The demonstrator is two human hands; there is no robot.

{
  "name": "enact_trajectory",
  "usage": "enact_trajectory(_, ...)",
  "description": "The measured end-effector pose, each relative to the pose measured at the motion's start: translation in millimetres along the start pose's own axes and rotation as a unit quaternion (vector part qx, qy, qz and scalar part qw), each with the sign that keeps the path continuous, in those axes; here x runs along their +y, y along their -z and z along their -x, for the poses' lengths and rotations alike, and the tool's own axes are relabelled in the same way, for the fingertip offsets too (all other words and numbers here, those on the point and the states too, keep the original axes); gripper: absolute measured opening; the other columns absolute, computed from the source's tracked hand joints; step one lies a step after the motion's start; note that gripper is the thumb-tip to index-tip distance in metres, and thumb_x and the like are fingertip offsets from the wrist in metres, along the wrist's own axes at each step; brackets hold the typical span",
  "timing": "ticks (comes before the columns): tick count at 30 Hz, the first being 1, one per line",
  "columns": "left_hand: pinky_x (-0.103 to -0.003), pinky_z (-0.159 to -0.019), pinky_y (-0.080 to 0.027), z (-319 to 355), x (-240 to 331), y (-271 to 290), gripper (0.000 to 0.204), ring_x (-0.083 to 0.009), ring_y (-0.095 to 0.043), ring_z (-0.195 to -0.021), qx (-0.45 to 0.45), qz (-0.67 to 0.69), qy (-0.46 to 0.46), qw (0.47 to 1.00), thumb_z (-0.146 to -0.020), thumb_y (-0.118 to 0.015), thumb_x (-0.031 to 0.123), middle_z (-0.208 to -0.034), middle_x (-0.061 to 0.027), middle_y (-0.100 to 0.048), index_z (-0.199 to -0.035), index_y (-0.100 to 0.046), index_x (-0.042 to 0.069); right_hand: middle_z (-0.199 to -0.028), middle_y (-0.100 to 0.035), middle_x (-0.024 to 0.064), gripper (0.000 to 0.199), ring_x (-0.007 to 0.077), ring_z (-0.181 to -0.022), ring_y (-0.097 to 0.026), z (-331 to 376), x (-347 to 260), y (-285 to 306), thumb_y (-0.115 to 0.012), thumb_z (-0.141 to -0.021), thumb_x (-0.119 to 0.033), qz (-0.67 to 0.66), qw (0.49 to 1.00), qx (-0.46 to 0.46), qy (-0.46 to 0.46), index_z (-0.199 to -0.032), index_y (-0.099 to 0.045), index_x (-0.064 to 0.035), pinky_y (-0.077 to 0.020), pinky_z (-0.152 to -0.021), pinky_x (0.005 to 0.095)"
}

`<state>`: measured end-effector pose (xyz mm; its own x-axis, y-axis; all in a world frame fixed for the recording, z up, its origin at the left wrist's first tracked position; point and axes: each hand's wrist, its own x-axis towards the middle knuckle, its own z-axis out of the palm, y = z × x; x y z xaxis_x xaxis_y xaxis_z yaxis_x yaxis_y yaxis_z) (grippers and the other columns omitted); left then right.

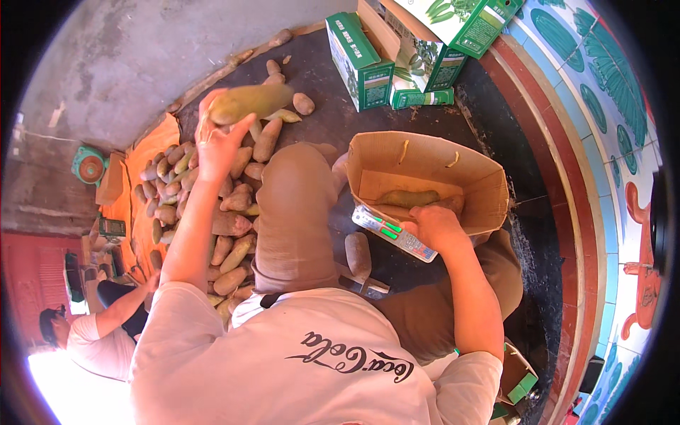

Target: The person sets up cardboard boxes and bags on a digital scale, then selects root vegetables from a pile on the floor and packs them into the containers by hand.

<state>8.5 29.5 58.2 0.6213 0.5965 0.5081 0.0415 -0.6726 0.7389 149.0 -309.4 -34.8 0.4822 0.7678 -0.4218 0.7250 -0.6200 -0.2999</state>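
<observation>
My left hand [216,138] is raised at the upper left, closed round a long, thick greenish-brown vegetable [253,103] that is slightly blurred. Its exact kind I cannot tell. In front of my right knee stands an open cardboard box [425,142] with two yellow cord loops on its far inner wall. A similar long vegetable [409,197] lies inside, with a browner one [449,205] at its right. My right hand [438,228] is closed over the box's near rim, its fingertips reaching inside.
A heap of brown and greenish vegetables [234,225] lies left of my legs. One vegetable [358,255] is between my knees. Green-and-white boxes [368,71] stand ahead, near a raised tiled edge [545,134]. Another person [99,329] works at far left, near a green round device [90,166].
</observation>
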Motion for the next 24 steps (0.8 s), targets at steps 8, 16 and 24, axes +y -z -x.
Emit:
enact_trajectory(8, -0.03, -0.091, -0.044, 12.3, 36.9, -107.0, 0.054, -0.0162, -0.055, -0.103, -0.257, 0.152, -0.123, 0.946, -0.07, -0.077, 0.01, -0.107, -0.0059, -0.058, -0.117, -0.051, 0.005, -0.104, -0.065, 0.0153, 0.04, 0.0308, -0.099, -0.061, -9.8, 24.0, -24.4, -0.066, -0.077, -0.033, 0.105, 0.989, -0.099, -0.019, -0.107, -0.063, -0.0086, -0.0496, -0.082, 0.0416)
enact_trajectory(16, -0.039, -0.087, -0.047, 56.6, 38.9, -190.6, 0.062, -0.0319, -0.059, -0.101, -0.428, -0.111, -0.141, 0.886, -0.066, -0.078, 0.026, -0.113, -0.013, -0.06, -0.12, -0.05, 0.01, -0.098, -0.067, 0.0152, 0.022, 0.0294, -0.095, -0.065, -2.3, 39.9, -37.3, -0.055, -0.08, -0.015, 0.093, 0.99, -0.047, -0.091, -0.093, -0.07, -0.0047, -0.0518, -0.079, 0.039)
enact_trajectory(24, -0.042, -0.084, -0.047, 81.5, 23.1, -240.2, 0.06, -0.0319, -0.058, -0.102, -0.54, -0.281, -0.165, 0.776, -0.072, -0.073, 0.03, -0.111, -0.0136, -0.06, -0.123, -0.048, 0.008, -0.091, -0.068, 0.0139, 0.027, 0.029, -0.092, -0.064, -9.5, 50.7, -55.3, -0.064, -0.079, -0.031, 0.082, 0.994, -0.013, -0.068, -0.089, -0.069, -0.0068, -0.052, -0.077, 0.0405)
